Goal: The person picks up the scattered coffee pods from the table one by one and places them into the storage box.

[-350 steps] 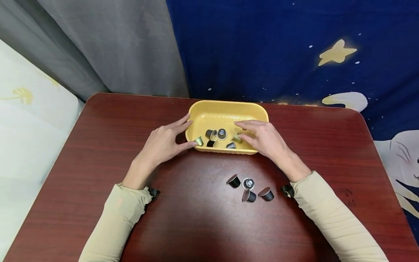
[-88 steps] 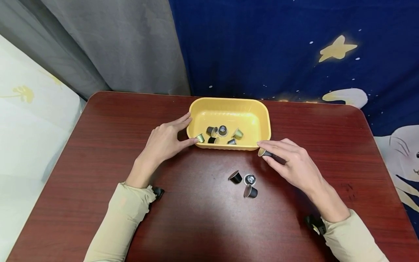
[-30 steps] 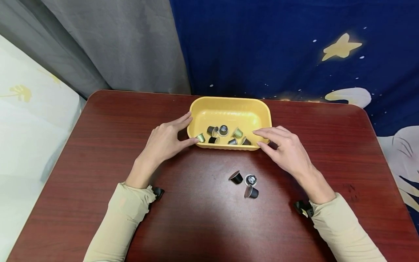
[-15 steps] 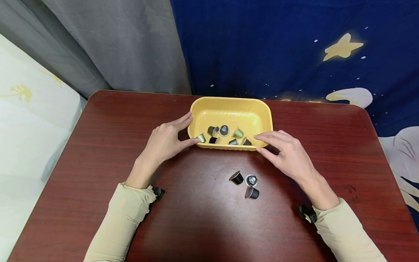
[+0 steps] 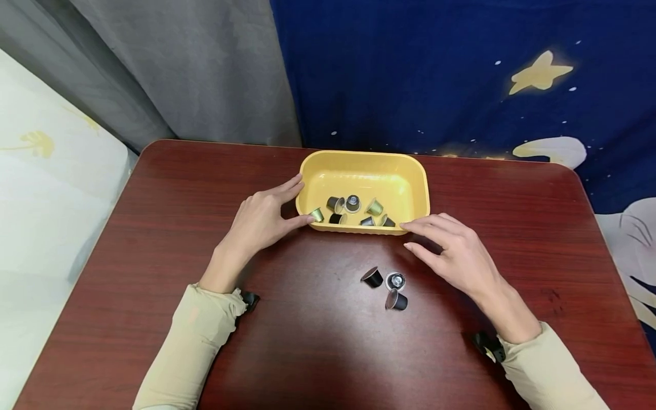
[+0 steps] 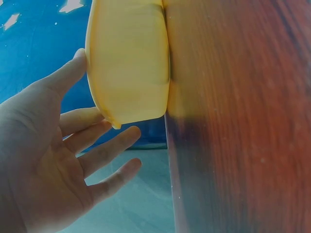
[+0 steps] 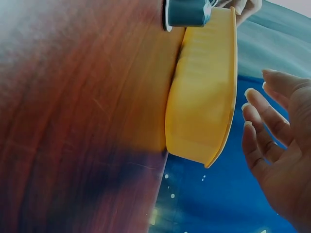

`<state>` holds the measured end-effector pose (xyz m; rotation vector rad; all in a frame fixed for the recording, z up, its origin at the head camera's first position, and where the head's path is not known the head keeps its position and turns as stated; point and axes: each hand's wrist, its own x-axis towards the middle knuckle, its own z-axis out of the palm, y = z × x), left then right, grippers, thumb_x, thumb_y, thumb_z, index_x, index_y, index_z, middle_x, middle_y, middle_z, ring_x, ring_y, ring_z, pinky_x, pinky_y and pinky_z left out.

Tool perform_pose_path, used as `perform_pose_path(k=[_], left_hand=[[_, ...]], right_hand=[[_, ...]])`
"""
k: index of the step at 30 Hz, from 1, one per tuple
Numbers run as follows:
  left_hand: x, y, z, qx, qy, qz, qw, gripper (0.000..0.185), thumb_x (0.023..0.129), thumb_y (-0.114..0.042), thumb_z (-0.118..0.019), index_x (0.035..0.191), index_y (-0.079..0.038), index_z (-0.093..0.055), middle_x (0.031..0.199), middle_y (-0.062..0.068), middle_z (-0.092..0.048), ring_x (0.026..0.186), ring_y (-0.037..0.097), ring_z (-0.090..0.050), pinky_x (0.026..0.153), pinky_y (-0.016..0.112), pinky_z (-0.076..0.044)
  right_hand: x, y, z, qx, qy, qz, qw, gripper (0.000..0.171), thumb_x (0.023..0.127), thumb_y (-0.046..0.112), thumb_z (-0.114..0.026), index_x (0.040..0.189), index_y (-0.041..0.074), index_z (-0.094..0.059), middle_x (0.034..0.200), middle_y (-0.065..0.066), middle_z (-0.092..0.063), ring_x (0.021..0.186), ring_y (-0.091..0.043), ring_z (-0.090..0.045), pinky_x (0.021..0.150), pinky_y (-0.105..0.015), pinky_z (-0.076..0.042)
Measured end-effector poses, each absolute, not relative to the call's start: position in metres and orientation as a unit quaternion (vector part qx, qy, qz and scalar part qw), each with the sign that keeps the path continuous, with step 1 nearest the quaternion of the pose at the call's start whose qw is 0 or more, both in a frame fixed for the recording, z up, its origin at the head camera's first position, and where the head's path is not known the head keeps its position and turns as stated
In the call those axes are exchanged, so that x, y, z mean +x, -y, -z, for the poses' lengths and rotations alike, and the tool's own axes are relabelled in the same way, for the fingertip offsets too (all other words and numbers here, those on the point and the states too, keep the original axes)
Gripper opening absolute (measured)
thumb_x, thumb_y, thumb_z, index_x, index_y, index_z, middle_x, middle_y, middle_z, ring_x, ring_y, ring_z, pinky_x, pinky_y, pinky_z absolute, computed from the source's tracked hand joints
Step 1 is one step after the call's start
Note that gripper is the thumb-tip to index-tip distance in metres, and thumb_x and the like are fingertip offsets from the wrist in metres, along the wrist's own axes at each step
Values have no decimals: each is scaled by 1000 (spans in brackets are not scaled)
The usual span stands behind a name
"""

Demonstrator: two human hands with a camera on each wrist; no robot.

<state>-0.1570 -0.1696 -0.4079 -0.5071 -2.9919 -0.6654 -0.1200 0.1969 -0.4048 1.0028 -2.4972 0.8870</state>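
Dark red wood table (image 5: 154,239) carries a yellow tray (image 5: 417,188), a shallow oblong with rounded corners and ribbed walls, holding six small coffee pods (image 5: 352,203). It sits between the hands. The left hand (image 5: 258,219) rests relaxed against its left end, thumb at the near corner. The right hand (image 5: 458,256) hovers empty, fingers loose, just beside its right corner. Three dark pods (image 5: 389,283) lie left of that hand.

A dark blue starry cloth (image 5: 461,74) hangs beside a grey curtain (image 5: 179,68).
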Motion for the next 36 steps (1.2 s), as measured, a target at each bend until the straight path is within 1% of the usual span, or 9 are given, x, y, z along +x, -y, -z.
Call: perform_pose_path(k=[3, 9, 11, 14, 19, 24, 28, 31, 36], left_hand=[[-157, 171, 408, -163, 963, 213, 19, 80, 83, -65, -67, 147, -21, -51, 155, -16, -38, 96, 31, -68, 71, 49, -51], [-157, 173, 409, -163, 963, 212, 21, 79, 84, -65, -67, 147, -21, -51, 155, -16, -38, 95, 32, -68, 71, 50, -52], [-157, 173, 409, -166, 963, 213, 22, 79, 84, -64, -68, 147, -20, -51, 154, -15, -39, 94, 32, -68, 71, 50, -52], [-157, 172, 409, -167, 962, 216, 26, 79, 83, -64, -69, 146, -20, -51, 154, -14, -40, 89, 31, -68, 69, 49, -52], [-158, 172, 410, -166, 961, 220, 28, 79, 82, -64, -70, 146, -21, -51, 154, -14, -41, 90, 31, -67, 69, 49, -52], [-158, 171, 410, -167, 959, 225, 29, 79, 82, -64, -70, 146, -20, -52, 154, -14, -41, 94, 31, -67, 71, 50, -52], [-158, 170, 409, -166, 959, 227, 25, 79, 83, -63, -70, 146, -20, -52, 154, -13, -41, 103, 32, -66, 73, 51, -51], [-158, 169, 409, -166, 960, 227, 24, 79, 82, -62, -71, 146, -20, -52, 154, -14, -41, 100, 32, -67, 71, 50, -51], [-158, 168, 408, -167, 959, 229, 26, 78, 82, -60, -72, 146, -20, -52, 154, -14, -41, 106, 33, -66, 73, 51, -52]], right_hand=[[-115, -197, 405, 352, 874, -301, 147, 39, 78, 14, -82, 116, 17, -75, 107, 7, -71, 99, -13, -62, 93, -19, -41], [-106, -200, 404, 346, 886, -284, 118, 39, 80, 19, -82, 118, 20, -75, 110, 7, -70, 102, -11, -62, 91, -23, -43], [-103, -201, 404, 350, 886, -282, 118, 41, 79, 19, -83, 119, 21, -74, 110, 7, -70, 102, -11, -62, 90, -23, -43], [-99, -202, 404, 354, 883, -287, 116, 42, 79, 17, -82, 120, 22, -73, 111, 9, -70, 102, -10, -61, 91, -20, -42], [-95, -203, 404, 361, 872, -305, 126, 44, 78, 14, -81, 120, 21, -73, 111, 8, -70, 100, -9, -62, 93, -15, -40], [-90, -205, 405, 368, 870, -305, 124, 45, 77, 16, -82, 121, 22, -73, 112, 10, -69, 100, -7, -61, 92, -16, -41], [-86, -206, 406, 374, 871, -295, 119, 46, 78, 19, -83, 122, 24, -72, 112, 11, -69, 100, -6, -61, 89, -19, -42], [-82, -207, 407, 376, 873, -290, 116, 47, 78, 21, -83, 123, 24, -72, 112, 12, -68, 101, -6, -61, 88, -20, -43], [-74, -210, 411, 369, 881, -282, 91, 50, 79, 25, -83, 127, 26, -69, 113, 13, -67, 102, -4, -60, 88, -20, -43]])
